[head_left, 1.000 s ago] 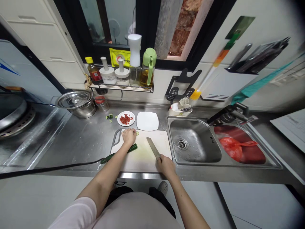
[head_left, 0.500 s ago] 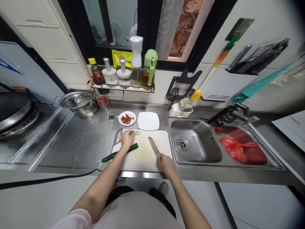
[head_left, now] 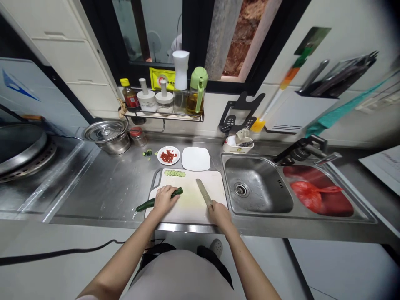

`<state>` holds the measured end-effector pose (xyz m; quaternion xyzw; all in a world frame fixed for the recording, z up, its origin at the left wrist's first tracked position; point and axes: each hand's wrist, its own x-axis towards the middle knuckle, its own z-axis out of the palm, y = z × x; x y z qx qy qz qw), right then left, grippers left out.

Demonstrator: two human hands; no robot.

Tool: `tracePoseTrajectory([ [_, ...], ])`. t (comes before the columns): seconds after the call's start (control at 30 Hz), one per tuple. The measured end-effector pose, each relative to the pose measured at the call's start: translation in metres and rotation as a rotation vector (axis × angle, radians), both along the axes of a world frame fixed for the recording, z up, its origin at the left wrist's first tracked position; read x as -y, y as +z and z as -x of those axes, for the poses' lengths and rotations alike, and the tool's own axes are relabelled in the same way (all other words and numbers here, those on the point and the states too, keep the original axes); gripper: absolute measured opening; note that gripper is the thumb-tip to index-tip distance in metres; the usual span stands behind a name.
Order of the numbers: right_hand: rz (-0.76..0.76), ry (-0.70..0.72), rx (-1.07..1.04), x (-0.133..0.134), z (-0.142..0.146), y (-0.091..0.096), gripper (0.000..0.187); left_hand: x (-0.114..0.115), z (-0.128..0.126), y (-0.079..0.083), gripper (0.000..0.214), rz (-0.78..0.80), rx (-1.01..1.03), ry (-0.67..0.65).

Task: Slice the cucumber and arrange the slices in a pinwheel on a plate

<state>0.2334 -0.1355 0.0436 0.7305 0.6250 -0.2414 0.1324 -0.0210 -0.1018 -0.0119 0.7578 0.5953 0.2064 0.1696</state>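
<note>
My left hand point(head_left: 164, 200) is closed over a dark green cucumber point(head_left: 146, 205), which lies slantwise across the left part of the white cutting board point(head_left: 193, 212). The cucumber's cut end shows just past my fingertips. In my right hand point(head_left: 219, 213) is a kitchen knife point(head_left: 203, 192), gripped by its handle, its blade slanting up and left over the board's right side, apart from the cucumber. A row of several thin cucumber slices point(head_left: 174, 173) lies along the board's far left edge.
Behind the board stand a plate of chopped red pieces point(head_left: 168, 155) and a white square plate point(head_left: 196, 159). Cucumber scraps point(head_left: 148, 154) lie left of them. A lidded steel pot point(head_left: 109, 137) is at the back left; the double sink point(head_left: 259, 183) adjoins the board on the right.
My left hand has moved from the slices at the board's far edge back toward me and onto the cucumber. The whole slice row now shows. My right hand keeps the knife in nearly the same place.
</note>
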Motion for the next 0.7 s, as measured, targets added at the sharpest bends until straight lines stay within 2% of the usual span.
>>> tracePoseTrajectory([
  [0.27, 0.011, -0.003, 0.000, 0.000, 0.000, 0.001, 0.035, -0.008, 0.007, -0.003, 0.028, 0.027, -0.033, -0.076],
  [0.5, 0.007, 0.002, -0.012, 0.000, 0.001, 0.003, 0.036, -0.011, 0.013, 0.004, 0.033, 0.124, 0.081, -0.154],
  [0.7, -0.012, 0.020, -0.013, 0.002, 0.004, 0.003, 0.035, -0.014, 0.013, 0.001, 0.033, 0.054, 0.040, -0.173],
])
